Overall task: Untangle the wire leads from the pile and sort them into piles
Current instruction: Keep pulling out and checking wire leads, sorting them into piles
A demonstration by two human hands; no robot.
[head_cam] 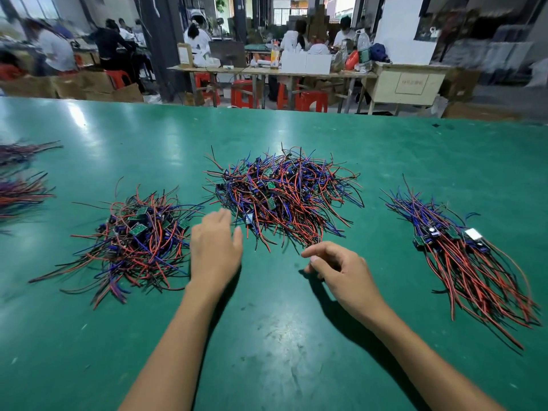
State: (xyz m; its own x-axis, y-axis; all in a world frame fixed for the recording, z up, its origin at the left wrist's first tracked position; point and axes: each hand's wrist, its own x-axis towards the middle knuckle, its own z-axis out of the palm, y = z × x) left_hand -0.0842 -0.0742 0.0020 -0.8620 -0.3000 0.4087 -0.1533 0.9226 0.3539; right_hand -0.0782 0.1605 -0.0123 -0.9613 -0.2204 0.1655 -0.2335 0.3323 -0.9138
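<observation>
Now my left hand point(214, 250) has straight fingers, holding nothing, beside the tangled pile point(283, 197) | right hand point(341, 269) loosely curled, empty | sorted pile point(462, 256) right, loose pile point(133, 235) left on green table point(267, 336)

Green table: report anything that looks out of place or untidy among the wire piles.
Nothing damaged shows. The middle tangled pile of red, blue and black wire leads and the left tangled pile lie jumbled, while the right pile lies combed one way. Left hand and right hand hold nothing.
</observation>
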